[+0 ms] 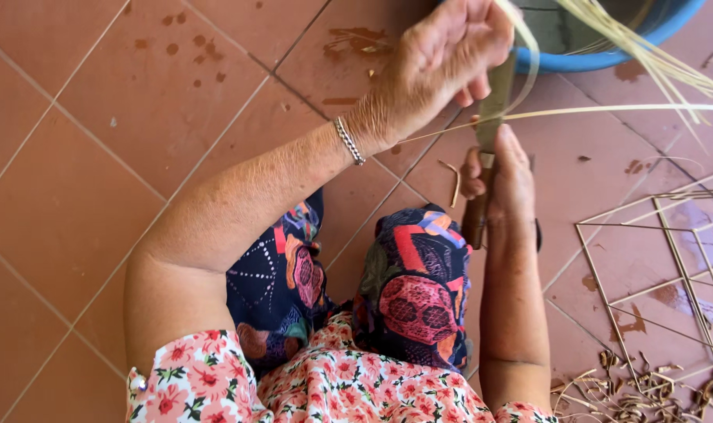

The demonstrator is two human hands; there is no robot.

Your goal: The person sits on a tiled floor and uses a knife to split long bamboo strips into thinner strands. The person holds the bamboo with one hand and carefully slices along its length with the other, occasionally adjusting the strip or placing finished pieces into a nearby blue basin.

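Observation:
My left hand point(442, 55) is raised over the floor and pinches a long pale cane strip point(607, 110) that runs off to the right. Below it, my right hand point(505, 176) grips the brown wooden handle of a knife point(491, 102), whose blade points up and meets the strip just under my left fingers. A silver bracelet point(348, 141) circles my left wrist. A small curled shaving point(456, 180) lies on the tile beside the knife handle.
A blue basin point(646, 43) holding more pale strips stands at the top right. An open lattice of thin strips point(669, 258) lies on the red floor tiles at the right, with a pile of curled shavings point(638, 388) below it. My patterned-trousered knees are in the middle.

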